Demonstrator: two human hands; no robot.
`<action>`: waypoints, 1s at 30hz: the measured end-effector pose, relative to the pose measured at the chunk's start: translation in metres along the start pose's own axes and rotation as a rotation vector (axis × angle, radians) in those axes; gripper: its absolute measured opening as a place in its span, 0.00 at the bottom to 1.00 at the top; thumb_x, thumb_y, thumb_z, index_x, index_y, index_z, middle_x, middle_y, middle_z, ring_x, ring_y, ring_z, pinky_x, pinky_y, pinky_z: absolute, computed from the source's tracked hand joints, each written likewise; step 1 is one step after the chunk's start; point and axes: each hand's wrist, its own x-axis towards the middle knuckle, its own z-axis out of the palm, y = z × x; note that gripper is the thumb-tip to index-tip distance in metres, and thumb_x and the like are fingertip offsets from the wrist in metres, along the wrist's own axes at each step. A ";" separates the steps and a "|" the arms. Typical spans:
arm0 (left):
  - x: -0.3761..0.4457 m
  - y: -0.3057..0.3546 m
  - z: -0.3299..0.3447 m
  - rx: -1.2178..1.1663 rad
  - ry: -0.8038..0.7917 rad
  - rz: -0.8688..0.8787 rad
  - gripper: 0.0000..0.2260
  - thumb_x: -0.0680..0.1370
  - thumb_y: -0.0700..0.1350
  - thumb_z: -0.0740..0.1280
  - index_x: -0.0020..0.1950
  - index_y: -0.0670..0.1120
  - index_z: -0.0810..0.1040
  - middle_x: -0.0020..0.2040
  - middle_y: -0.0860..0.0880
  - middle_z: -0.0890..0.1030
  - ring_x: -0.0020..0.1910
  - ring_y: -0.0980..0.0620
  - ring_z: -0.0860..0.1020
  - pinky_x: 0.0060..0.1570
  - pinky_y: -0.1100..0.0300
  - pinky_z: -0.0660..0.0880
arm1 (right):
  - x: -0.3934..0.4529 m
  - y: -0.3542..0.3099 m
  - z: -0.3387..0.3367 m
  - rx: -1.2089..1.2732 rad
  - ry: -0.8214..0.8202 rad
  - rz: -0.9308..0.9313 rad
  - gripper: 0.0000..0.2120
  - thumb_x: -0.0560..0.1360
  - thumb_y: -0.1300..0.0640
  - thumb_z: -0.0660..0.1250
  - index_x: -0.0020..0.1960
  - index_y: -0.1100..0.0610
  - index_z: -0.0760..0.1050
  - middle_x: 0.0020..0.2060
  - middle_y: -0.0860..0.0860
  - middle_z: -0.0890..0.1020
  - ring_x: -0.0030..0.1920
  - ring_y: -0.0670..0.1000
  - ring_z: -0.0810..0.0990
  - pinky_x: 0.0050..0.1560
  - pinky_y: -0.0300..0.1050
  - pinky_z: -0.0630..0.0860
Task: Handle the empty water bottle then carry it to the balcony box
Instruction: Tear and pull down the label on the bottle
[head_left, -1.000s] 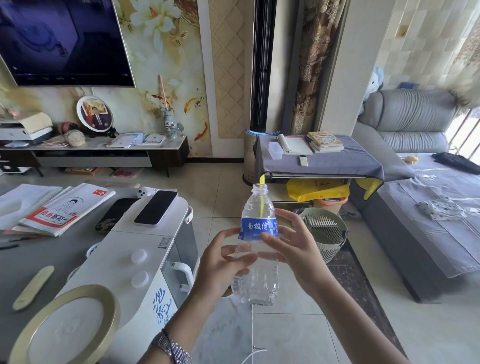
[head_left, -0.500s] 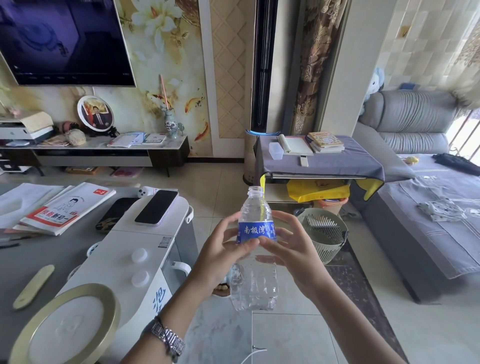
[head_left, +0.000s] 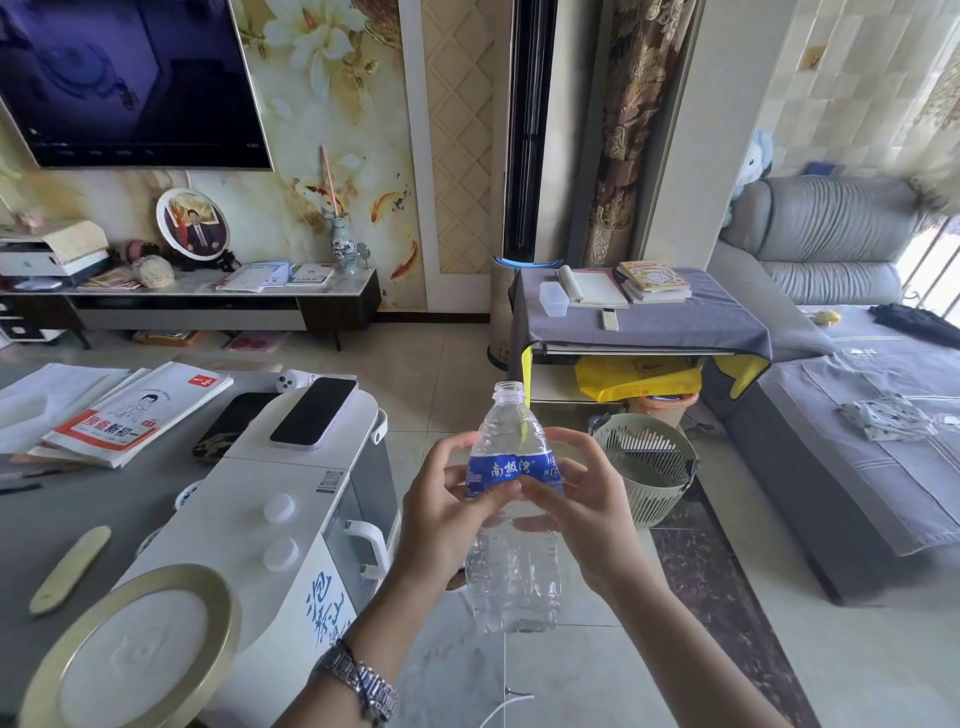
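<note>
An empty clear water bottle (head_left: 511, 566) with a blue label (head_left: 511, 470) and no cap stands upright in the air in front of me. My left hand (head_left: 441, 514) grips it from the left, thumb and fingers pinching the lower edge of the label. My right hand (head_left: 587, 514) holds it from the right at the same height, fingertips on the label. The bottle's lower body is crinkled. No balcony box is in view.
A white appliance (head_left: 291, 519) with a phone (head_left: 314, 410) on top stands at my left on a grey table (head_left: 104, 514) holding books and a gold-rimmed plate (head_left: 130, 660). A slatted bin (head_left: 647, 475) sits on the tiled floor ahead. A grey sofa (head_left: 852, 426) runs along the right.
Both hands have slid up the bottle from below the label to the label itself. The bottle has stayed upright and nearly in the same place.
</note>
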 end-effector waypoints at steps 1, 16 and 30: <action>0.001 -0.001 0.000 0.003 0.018 0.002 0.23 0.62 0.44 0.78 0.52 0.60 0.75 0.47 0.45 0.85 0.42 0.50 0.85 0.39 0.56 0.83 | 0.000 0.000 0.001 0.012 0.006 0.006 0.19 0.70 0.69 0.72 0.58 0.58 0.73 0.45 0.62 0.85 0.38 0.54 0.85 0.31 0.48 0.82; 0.000 0.001 -0.007 -0.006 0.039 -0.018 0.24 0.61 0.43 0.80 0.51 0.58 0.76 0.42 0.49 0.85 0.38 0.55 0.84 0.33 0.61 0.81 | 0.002 -0.002 0.003 -0.079 -0.038 0.055 0.20 0.68 0.63 0.75 0.56 0.51 0.74 0.47 0.56 0.86 0.45 0.54 0.84 0.46 0.49 0.80; -0.003 0.002 -0.013 0.079 -0.045 -0.051 0.21 0.65 0.53 0.76 0.56 0.61 0.75 0.50 0.55 0.85 0.47 0.58 0.83 0.52 0.53 0.80 | 0.006 -0.013 0.002 -0.018 -0.091 0.093 0.22 0.68 0.52 0.72 0.60 0.54 0.76 0.46 0.57 0.87 0.48 0.58 0.85 0.51 0.52 0.80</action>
